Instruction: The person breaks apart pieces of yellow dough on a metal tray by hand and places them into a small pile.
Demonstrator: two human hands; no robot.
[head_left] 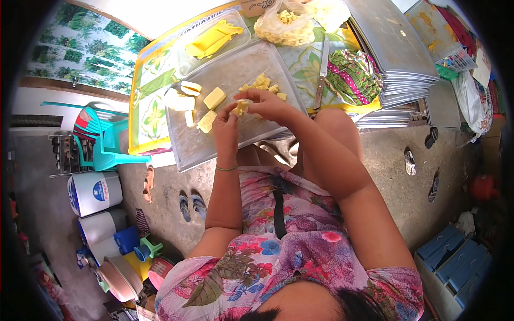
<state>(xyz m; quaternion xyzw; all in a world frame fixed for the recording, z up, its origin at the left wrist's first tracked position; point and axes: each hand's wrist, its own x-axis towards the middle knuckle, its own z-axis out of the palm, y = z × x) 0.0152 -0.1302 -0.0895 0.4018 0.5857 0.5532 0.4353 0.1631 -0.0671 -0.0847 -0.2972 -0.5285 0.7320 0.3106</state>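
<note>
Yellow and soft-edged: holds a small lump between the fingertips of left hand and right hand, both narrowed around it, over the middle of a metal tray. Has the tray lying askew on the table, one corner jutting past the near edge. Shows larger yellow blocks toward the tray's left edge, and a heap of smaller pieces just beyond right hand, nearer the tray's right edge. Has a knife lying right of the tray, wooden handle toward the table's near edge, with a bunched patterned cloth beside it. Shows a clear bag of yellow chunks toward the table's far edge, and a stack of metal sheets at its right edge.
</note>
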